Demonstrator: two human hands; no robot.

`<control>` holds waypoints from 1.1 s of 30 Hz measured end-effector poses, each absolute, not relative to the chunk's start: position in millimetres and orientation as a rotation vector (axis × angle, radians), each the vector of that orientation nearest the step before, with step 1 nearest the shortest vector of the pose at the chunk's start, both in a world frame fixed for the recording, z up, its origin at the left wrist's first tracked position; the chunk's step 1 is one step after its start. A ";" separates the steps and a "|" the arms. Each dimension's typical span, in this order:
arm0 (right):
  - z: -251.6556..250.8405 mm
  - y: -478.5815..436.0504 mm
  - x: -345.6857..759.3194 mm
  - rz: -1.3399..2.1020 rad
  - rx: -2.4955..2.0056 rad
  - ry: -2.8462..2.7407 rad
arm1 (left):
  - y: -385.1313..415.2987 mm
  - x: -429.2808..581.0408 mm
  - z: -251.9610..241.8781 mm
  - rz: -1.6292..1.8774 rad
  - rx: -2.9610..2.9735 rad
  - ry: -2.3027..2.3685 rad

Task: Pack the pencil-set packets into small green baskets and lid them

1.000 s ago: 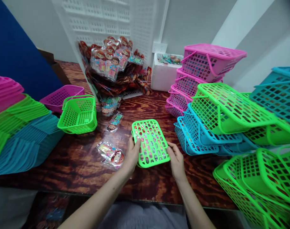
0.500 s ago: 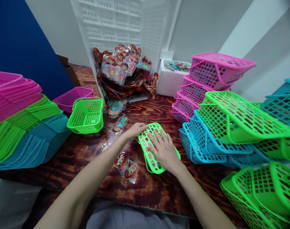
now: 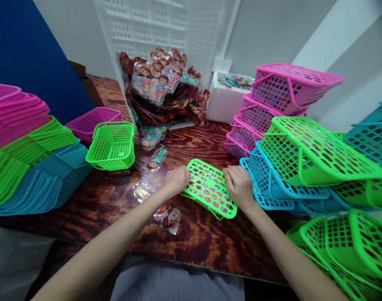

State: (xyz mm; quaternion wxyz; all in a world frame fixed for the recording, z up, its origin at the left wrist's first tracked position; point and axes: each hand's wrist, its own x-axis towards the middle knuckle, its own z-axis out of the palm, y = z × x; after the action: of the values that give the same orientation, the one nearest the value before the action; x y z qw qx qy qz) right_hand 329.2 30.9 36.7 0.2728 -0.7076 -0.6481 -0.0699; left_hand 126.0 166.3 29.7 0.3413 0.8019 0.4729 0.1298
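A green plastic basket (image 3: pixel 209 188) with a perforated lid rests on the table before me, and colourful contents show through the lid holes. My left hand (image 3: pixel 177 180) is closed on its left edge. At the opposite edge, my right hand (image 3: pixel 240 187) has its fingers curled over the rim; some fingertips are hidden. The basket's handle hangs at its near side. Close to my left forearm lie small clear packets with cartoon heads (image 3: pixel 172 219) and another clear packet (image 3: pixel 143 191).
An open green basket (image 3: pixel 112 148) and a pink basket (image 3: pixel 92 123) stand left, beside nested stacks (image 3: pixel 37 154). A white crate (image 3: pixel 147 25) full of packets is at the back, near a white foam box (image 3: pixel 224 102). Lidded pink (image 3: pixel 272 94), blue (image 3: pixel 278 184) and green baskets (image 3: pixel 319 154) crowd the right.
My right hand has moved from flat on the lid to the basket's right edge. The basket has turned slightly, and my left hand now grips its left edge. The view has shifted a little.
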 end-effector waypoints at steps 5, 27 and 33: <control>22.8 21.1 311.8 -0.276 -2.171 -1.721 | 194.3 156.5 45.1 0.348 2.084 1.127; 38.6 72.5 320.7 0.140 -2.389 -1.820 | 169.1 156.3 36.1 0.411 2.532 0.789; 42.8 64.4 310.8 -0.023 -2.306 -1.805 | 165.8 156.1 39.0 0.385 2.690 0.836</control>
State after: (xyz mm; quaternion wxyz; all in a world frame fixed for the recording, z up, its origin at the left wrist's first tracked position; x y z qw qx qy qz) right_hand 310.8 64.4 42.8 0.1064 -0.7830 -0.6127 -0.0078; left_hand 156.1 165.8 39.0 0.1487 0.9356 0.2909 0.1337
